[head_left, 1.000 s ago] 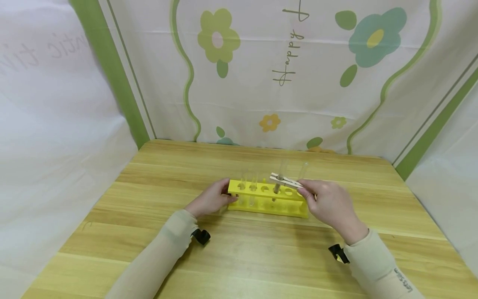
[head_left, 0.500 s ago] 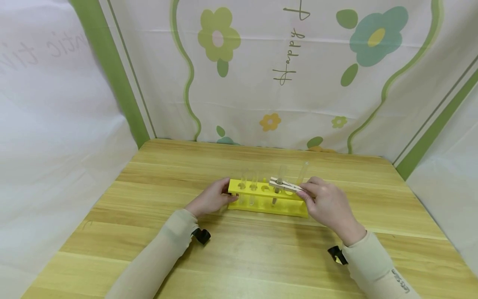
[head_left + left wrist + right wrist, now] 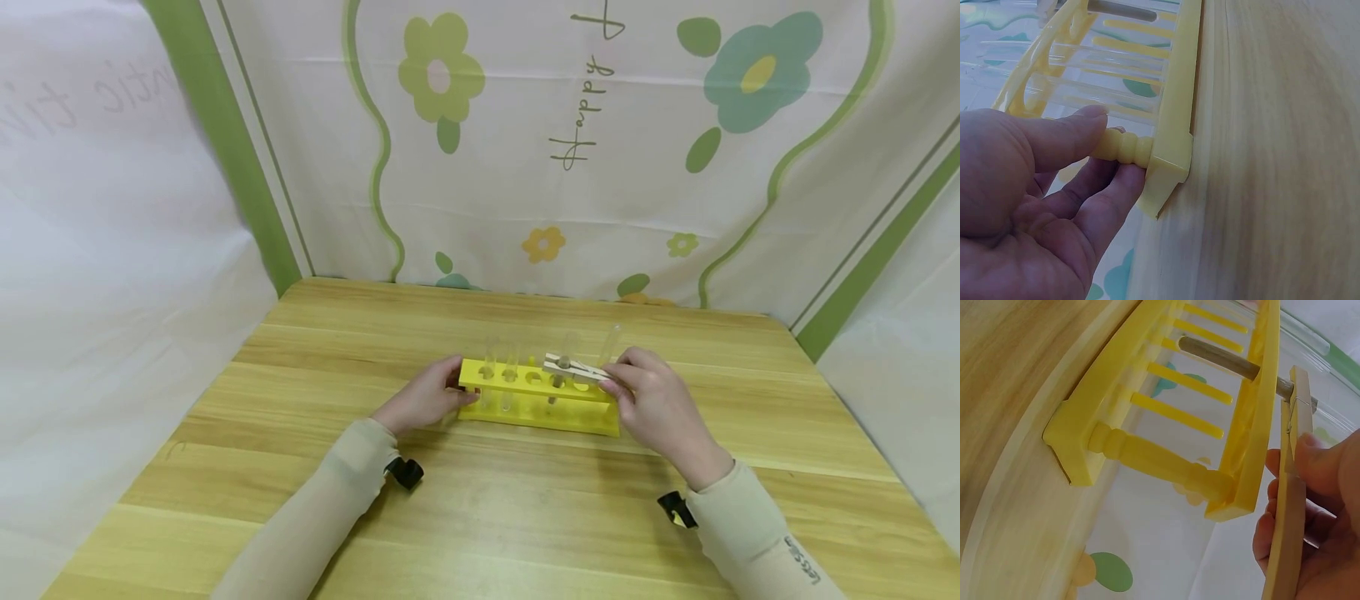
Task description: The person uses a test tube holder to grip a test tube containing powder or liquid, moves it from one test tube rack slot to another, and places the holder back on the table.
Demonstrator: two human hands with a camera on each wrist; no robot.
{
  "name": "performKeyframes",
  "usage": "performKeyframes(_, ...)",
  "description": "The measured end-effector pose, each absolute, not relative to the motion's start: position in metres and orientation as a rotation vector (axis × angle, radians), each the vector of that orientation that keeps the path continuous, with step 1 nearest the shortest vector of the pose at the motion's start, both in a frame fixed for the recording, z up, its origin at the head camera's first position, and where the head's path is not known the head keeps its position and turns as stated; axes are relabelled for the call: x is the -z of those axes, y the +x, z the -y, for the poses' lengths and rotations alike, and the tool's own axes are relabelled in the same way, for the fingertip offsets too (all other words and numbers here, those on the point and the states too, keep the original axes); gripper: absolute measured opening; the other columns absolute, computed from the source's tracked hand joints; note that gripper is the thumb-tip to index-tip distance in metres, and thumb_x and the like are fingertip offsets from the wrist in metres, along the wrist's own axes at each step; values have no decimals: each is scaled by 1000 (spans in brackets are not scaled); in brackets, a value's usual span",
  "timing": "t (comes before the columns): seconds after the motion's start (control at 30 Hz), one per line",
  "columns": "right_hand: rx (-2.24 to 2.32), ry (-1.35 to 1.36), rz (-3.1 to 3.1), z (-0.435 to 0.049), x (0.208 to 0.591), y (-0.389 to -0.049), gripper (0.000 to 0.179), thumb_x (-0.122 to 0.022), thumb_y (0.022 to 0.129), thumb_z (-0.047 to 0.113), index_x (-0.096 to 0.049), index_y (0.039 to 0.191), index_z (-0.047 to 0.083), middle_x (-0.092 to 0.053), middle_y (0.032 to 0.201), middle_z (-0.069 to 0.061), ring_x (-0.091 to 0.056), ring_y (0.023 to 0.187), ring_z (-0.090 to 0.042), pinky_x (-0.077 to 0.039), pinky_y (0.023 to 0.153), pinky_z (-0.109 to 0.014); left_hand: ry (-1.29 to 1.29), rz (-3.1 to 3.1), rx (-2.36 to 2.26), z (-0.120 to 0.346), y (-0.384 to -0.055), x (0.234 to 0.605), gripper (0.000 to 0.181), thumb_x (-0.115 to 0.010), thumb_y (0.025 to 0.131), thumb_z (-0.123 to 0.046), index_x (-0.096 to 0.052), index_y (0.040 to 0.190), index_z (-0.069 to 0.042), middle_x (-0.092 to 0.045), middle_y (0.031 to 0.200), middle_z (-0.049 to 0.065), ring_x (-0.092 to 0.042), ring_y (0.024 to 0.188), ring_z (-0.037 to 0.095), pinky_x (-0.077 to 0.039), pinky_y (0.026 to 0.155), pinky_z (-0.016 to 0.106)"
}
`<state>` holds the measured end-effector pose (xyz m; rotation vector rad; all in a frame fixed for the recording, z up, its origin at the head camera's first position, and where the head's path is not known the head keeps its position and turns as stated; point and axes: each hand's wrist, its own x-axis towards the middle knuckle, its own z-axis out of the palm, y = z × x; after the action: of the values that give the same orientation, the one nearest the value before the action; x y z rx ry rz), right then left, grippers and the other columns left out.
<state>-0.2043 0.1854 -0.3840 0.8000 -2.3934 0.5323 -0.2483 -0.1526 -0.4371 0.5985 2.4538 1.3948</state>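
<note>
A yellow test tube rack stands on the wooden table. My left hand grips its left end, with thumb and fingers around the turned post. In my right hand is a wooden test tube clamp, pinched between thumb and fingers along its handle. The clamp's jaws close around a test tube with grey-brown contents. That tube passes down through a hole in the rack's top bar; whether its bottom touches the base I cannot tell.
Two clear test tubes stand in the rack's left holes. Another clear tube rises at the right end, partly hidden by my right hand. Flower-printed cloth hangs behind the table and along its sides.
My right hand lowered the clamp and its tube slightly by half a second ago, and they have risen a little since. My left hand has stayed on the rack's end.
</note>
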Motion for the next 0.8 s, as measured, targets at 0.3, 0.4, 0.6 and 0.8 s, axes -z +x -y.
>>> performKeyframes(0.3, -532, 802, 2434, -185, 384, -205, 9, -76, 84, -2, -75, 93, -5, -59, 85, -5, -54, 75, -19, -48, 60, -34, 598, -2465, -1387, 152, -248, 436, 29, -68, 96, -19, -43, 93, -5, -56, 90, 8, -55, 80, 20, -45, 66, 33)
performKeyframes(0.4, -531, 810, 2433, -184, 384, -205, 9, -76, 84, -2, -75, 93, -5, -60, 85, -5, -54, 75, -19, -49, 61, -34, 596, -2455, -1394, 152, -249, 437, 27, -68, 96, -19, -45, 94, -6, -58, 92, 7, -56, 82, 20, -46, 68, 33)
performKeyframes(0.6, -520, 817, 2436, -184, 386, -205, 11, -76, 84, -1, -75, 93, -6, -61, 85, -5, -54, 75, -20, -49, 61, -34, 607, -2454, -1395, 152, -248, 436, 24, -67, 96, -19, -46, 95, -7, -59, 93, 6, -55, 81, 20, -45, 68, 33)
performKeyframes(0.8, -516, 814, 2427, -183, 388, -205, 12, -78, 82, -3, -76, 93, -5, -61, 85, -4, -55, 76, -21, -49, 62, -35, 612, -2471, -1382, 152, -248, 435, 24, -67, 97, -18, -46, 94, -8, -57, 91, 6, -54, 78, 19, -44, 67, 33)
